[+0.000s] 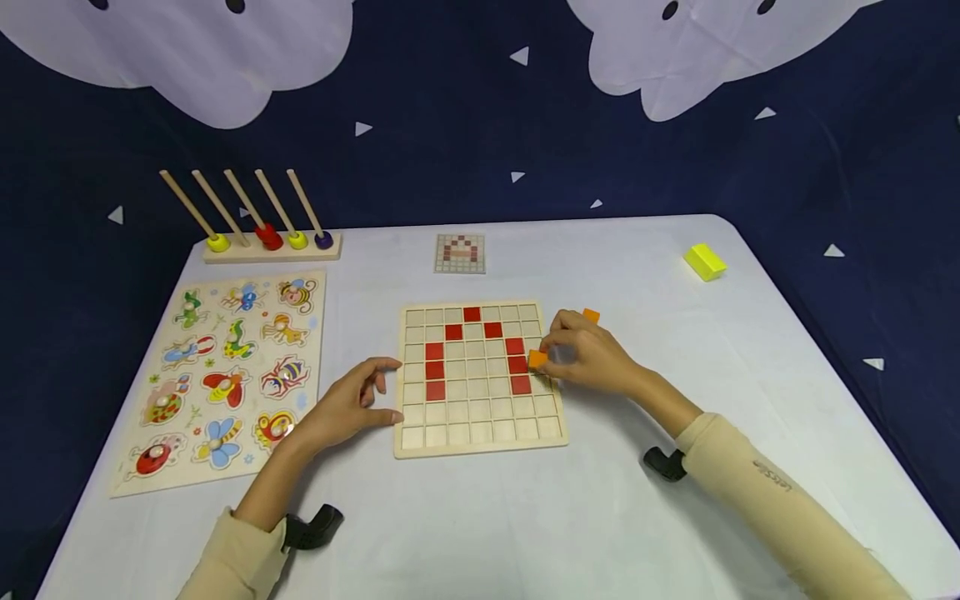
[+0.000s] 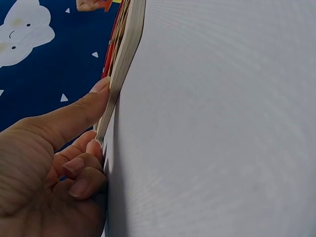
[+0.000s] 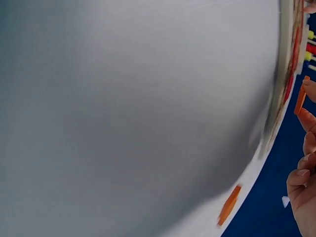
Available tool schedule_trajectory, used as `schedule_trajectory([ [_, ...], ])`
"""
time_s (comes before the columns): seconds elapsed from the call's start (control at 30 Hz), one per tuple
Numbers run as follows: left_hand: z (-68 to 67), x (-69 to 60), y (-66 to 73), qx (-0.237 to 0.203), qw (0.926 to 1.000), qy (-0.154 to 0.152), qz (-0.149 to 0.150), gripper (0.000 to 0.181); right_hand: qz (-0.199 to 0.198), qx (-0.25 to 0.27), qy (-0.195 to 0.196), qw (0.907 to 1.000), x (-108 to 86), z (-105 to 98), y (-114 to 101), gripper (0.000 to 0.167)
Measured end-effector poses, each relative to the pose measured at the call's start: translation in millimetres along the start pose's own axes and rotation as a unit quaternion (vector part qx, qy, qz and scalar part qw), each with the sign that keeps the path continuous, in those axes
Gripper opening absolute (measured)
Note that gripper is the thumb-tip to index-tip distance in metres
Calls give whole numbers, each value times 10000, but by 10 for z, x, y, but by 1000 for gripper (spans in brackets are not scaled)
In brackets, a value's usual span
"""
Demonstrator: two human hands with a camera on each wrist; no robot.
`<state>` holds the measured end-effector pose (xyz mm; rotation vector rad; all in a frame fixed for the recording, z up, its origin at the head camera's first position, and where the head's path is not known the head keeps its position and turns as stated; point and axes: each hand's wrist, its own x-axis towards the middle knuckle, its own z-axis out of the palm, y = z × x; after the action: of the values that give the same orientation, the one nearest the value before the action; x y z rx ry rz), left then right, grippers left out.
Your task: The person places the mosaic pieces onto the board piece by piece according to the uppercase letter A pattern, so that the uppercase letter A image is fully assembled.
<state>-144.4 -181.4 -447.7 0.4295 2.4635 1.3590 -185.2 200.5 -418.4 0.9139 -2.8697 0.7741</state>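
Observation:
A wooden grid board (image 1: 480,410) lies flat on the table, with several red tiles (image 1: 435,371) set in its squares in an arch shape. My left hand (image 1: 347,406) touches the board's left edge with thumb and index fingertip; the left wrist view shows the thumb (image 2: 74,116) against the wooden rim and the other fingers bent below. Over the right side of the board, my right hand (image 1: 592,354) pinches an orange tile (image 1: 537,358) between thumb and finger. In the right wrist view this tile (image 3: 301,96) is on edge at the fingertips.
Another orange piece (image 1: 591,316) lies beyond my right hand. A small pattern card (image 1: 460,267) is behind the board, and a yellow block (image 1: 705,262) sits at the back right. To the left are an insect puzzle board (image 1: 255,375) and a peg stand (image 1: 273,256) with coloured beads.

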Motion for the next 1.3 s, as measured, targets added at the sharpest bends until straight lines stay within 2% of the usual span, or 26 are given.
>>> schedule_trajectory([
  [0.3, 1, -7, -3, 8, 10000, -1, 16, 69, -307, 111, -227, 9992, 257, 124, -249, 22],
  [0.53, 0, -13, -18, -2, 10000, 2, 30, 69, -463, -131, -491, 9976, 422, 238, -395, 19],
  [0.73, -2, -2, -9, 42, 10000, -2, 76, 68, -559, -241, -832, 9947, 552, 338, -551, 23],
  [0.97, 2, 7, -18, -13, 10000, -18, 39, 68, -622, -460, -879, 9931, 652, 437, -682, 22],
  [1.3, 5, -1, -20, -8, 10000, 22, 19, 68, -344, 202, -899, 9951, 686, 524, -718, 17],
])
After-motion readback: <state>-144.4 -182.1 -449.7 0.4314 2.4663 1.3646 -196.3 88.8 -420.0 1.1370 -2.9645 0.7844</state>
